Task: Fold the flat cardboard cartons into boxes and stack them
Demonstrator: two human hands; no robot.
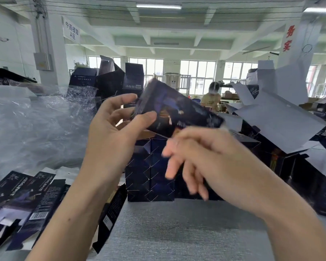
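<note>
Left hand (119, 121) pinches dark carton (174, 112) (tilted); right hand (201, 155) blurred

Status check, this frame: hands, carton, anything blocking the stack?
Left hand grips dark carton, raised above stack of folded boxes. Right hand blurred, fingers loose, holding nothing. Stack top partly hidden by hands.

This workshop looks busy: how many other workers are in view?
1: a person in a yellow shirt at the back, just right of the carton held in the left hand. Others may be hidden behind piled cartons.
</note>
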